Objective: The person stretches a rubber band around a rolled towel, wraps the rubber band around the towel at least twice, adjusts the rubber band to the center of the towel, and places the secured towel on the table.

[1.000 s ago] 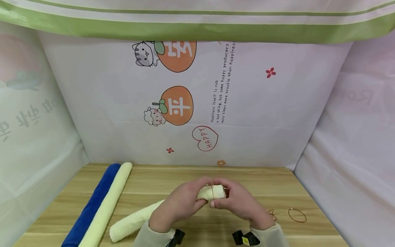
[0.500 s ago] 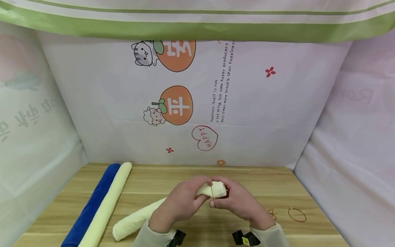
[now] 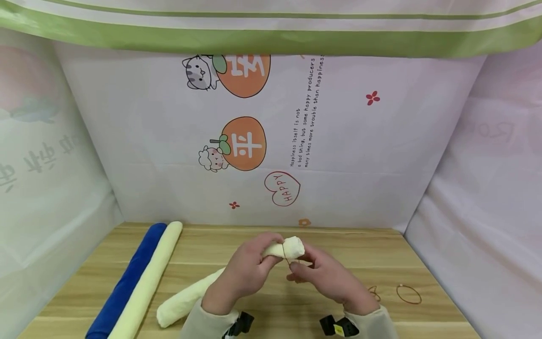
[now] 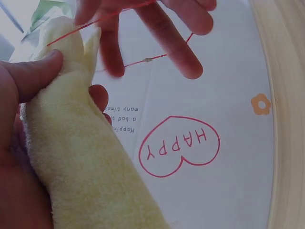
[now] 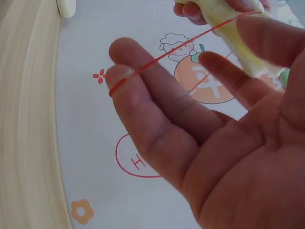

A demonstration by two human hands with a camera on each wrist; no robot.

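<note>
My left hand [image 3: 242,278] grips a cream rolled towel [image 3: 186,299] near its far end, thumb on top in the left wrist view. A thin red rubber band [image 4: 147,59] runs round that end and stretches away from it. Inside the loop are the spread, fairly straight fingers of my right hand [image 3: 328,278]. The band [image 5: 181,45] passes over a fingertip in the right wrist view. No towel is in the right hand, which is beside the roll's end. Part of the roll is hidden behind the left hand.
A blue rolled towel [image 3: 129,278] and another cream rolled towel [image 3: 148,278] lie side by side on the left of the wooden table [image 3: 338,242]. Two loose rubber bands, one round [image 3: 409,294] and one twisted [image 3: 374,293], lie at right. White printed cloth [image 3: 338,141] encloses the table.
The roll's banded end has risen and shifted slightly left. My right hand has come off that end and opened its fingers, drawing the band out from the towel.
</note>
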